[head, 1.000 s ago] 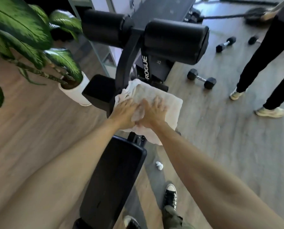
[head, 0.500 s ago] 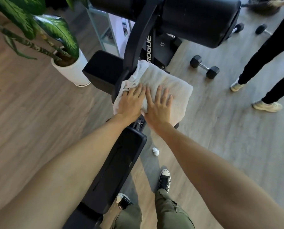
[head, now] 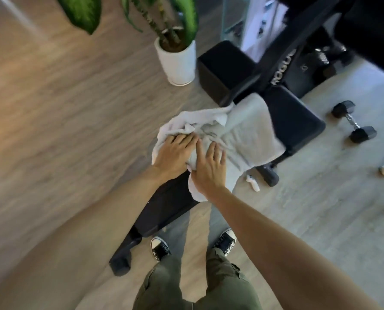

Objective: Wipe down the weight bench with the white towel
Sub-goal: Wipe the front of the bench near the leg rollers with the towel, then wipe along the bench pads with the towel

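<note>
A person leans over a black bench [head: 294,121], the towel [head: 242,135] bunched across its pad. The left hand [head: 175,155] and right hand [head: 209,168] lie side by side, palms flat, fingers spread, pressing the cloth rather than gripping it. The wipe appears mid-stroke; next, seemingly, a pass along the uncovered pad.

2 bare forearms [head: 276,229] are seen, with no sleeves reaching the wrists. No rings, watch or bands can be made out on the left hand [head: 173,156] or the right hand [head: 209,168]. Olive-green trousers [head: 195,285] with creased, loose legs are worn. 2 black low sneakers [head: 160,248] with white rubber toe caps, white soles and pale laces are worn; a speckled pattern is shown on the right one.
</note>
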{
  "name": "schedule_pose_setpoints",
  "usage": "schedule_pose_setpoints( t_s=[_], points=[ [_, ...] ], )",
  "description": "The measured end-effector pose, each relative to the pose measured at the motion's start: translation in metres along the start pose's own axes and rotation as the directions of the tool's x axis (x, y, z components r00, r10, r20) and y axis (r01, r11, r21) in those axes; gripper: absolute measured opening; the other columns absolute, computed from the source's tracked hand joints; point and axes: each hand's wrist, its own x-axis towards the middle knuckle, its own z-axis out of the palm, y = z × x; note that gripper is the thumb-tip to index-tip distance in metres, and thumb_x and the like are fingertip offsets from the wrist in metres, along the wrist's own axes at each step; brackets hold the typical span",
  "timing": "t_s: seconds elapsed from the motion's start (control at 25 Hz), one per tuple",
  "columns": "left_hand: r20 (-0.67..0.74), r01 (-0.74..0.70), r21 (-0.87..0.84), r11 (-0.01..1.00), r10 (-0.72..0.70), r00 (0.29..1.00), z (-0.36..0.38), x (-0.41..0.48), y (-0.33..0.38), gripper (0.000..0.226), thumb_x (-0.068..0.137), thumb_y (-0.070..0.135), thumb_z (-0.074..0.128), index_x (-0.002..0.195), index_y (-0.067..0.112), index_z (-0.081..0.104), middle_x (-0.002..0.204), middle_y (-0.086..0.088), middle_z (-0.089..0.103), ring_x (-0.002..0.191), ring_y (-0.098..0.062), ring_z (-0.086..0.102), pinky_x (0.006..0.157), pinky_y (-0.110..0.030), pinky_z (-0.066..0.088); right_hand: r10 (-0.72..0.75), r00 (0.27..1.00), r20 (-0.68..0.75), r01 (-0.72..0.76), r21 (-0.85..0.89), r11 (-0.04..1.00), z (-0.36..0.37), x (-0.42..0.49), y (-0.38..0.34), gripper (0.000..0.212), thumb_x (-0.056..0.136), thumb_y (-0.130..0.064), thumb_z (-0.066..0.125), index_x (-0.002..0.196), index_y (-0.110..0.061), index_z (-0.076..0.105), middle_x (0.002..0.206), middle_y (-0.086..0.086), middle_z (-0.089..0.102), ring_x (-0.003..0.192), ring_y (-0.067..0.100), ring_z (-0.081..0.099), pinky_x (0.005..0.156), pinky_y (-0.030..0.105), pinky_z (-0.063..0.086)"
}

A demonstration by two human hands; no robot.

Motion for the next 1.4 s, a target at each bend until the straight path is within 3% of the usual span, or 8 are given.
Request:
schedule_pose_setpoints(
  t_s=[0.24,0.44,0.76,0.88,1.0,1.16,1.28,1.4],
  points=[
    [0.097,0.434,-0.11,0.894,-0.425,0.9,0.039,-0.143,-0.098,0.075,0.091,0.024,0.063,0.16,0.012,0.035,0.164,-0.004,0.045,0.15,-0.025,0.042,0.119,-0.045,0.035,-0.346,0.931,0.114,0.338,0.088,0.937,0.034,-0.013,-0.154,0.08,0.099,-0.033,0.058,0.162,-0.016,0.013,0.152,0.021,0.046,0.14,0.036,0.045,0.116,0.049,0.035],
    [0.137,0.696,-0.237,0.678,-0.685,0.715,0.118,-0.291,-0.184,0.075,0.091,0.02,0.061,0.16,0.011,0.033,0.162,-0.007,0.045,0.149,-0.031,0.04,0.116,-0.051,0.036,-0.581,0.787,0.207,0.575,0.092,0.813,0.103,-0.048,-0.313,0.077,0.097,-0.036,0.062,0.161,-0.02,0.022,0.145,0.017,0.054,0.125,0.038,0.057,0.096,0.048,0.049],
    [0.187,0.82,-0.429,0.38,-0.85,0.492,0.28,-0.428,-0.261,0.078,0.087,0.019,0.065,0.158,0.012,0.036,0.161,-0.005,0.046,0.146,-0.033,0.04,0.113,-0.047,0.036,-0.751,0.585,0.307,0.782,0.034,0.623,0.26,-0.072,-0.467,0.071,0.096,-0.033,0.056,0.16,-0.023,0.026,0.141,0.009,0.058,0.115,0.038,0.062,0.087,0.046,0.049],
    [0.097,0.795,-0.511,0.326,-0.897,0.43,0.344,-0.448,-0.262,0.068,0.077,0.02,0.064,0.144,0.015,0.052,0.147,-0.004,0.058,0.136,-0.035,0.05,0.102,-0.047,0.039,-0.842,0.496,0.213,0.85,0.078,0.52,0.325,-0.07,-0.474,0.069,0.09,-0.027,0.062,0.154,-0.019,0.039,0.129,0.007,0.068,0.103,0.037,0.066,0.084,0.043,0.049],
    [0.218,0.788,-0.55,0.277,-0.863,0.456,0.452,-0.46,-0.219,0.063,0.078,0.023,0.06,0.14,0.017,0.053,0.146,-0.006,0.057,0.137,-0.035,0.049,0.106,-0.049,0.037,-0.846,0.402,0.35,0.892,0.057,0.448,0.431,-0.083,-0.439,0.064,0.087,-0.029,0.066,0.148,-0.017,0.048,0.13,0.006,0.07,0.121,0.038,0.06,0.11,0.057,0.039],
    [0.557,0.827,-0.503,0.252,-0.637,0.533,0.599,-0.46,-0.138,0.078,0.098,0.023,0.05,0.166,0.008,0.015,0.177,-0.014,0.007,0.163,-0.034,0.008,0.129,-0.046,0.018,-0.653,0.352,0.671,0.924,-0.136,0.357,0.57,-0.115,-0.363,0.072,0.094,-0.054,0.056,0.158,-0.033,0.029,0.169,0.011,0.022,0.155,0.045,0.011,0.121,0.068,0.008],
    [0.473,0.777,-0.601,0.188,-0.7,0.535,0.646,-0.458,-0.122,0.094,0.087,0.035,0.04,0.167,0.005,0.003,0.176,-0.015,-0.006,0.163,-0.038,-0.006,0.133,-0.05,0.005,-0.744,0.358,0.564,0.925,-0.102,0.367,0.614,-0.111,-0.348,0.081,0.085,-0.07,0.052,0.157,-0.039,0.032,0.17,0.017,0.017,0.155,0.048,0.007,0.119,0.072,0.003],
    [0.419,0.73,-0.672,0.122,-0.75,0.511,0.663,-0.459,-0.147,0.103,0.08,0.032,0.054,0.167,0.005,0.006,0.177,-0.014,0.0,0.163,-0.038,-0.006,0.133,-0.05,0.0,-0.84,0.306,0.449,0.949,-0.074,0.307,0.635,-0.09,-0.363,0.074,0.089,-0.073,0.047,0.155,-0.041,0.037,0.168,0.014,0.026,0.154,0.046,0.017,0.12,0.07,0.006]
  ],
)
